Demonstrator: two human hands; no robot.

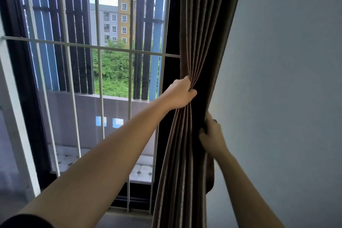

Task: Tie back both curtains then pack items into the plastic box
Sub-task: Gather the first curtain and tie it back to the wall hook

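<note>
A dark brown pleated curtain (pixel 199 24) hangs at the right side of the window, gathered into a narrow bundle. My left hand (pixel 180 94) is clenched around the bundle's left edge at mid height, pinching the folds together. My right hand (pixel 211 135) grips the bundle's right edge a little lower, against the wall, with its fingers hidden behind the fabric. A loop of brown fabric hangs below my right hand at the curtain's right edge. No plastic box and no second curtain are in view.
A white metal window grille (pixel 100 48) covers the glass to the left of the curtain, with a balcony and buildings beyond. A plain grey wall (pixel 286 79) fills the right side. The window sill runs along the bottom.
</note>
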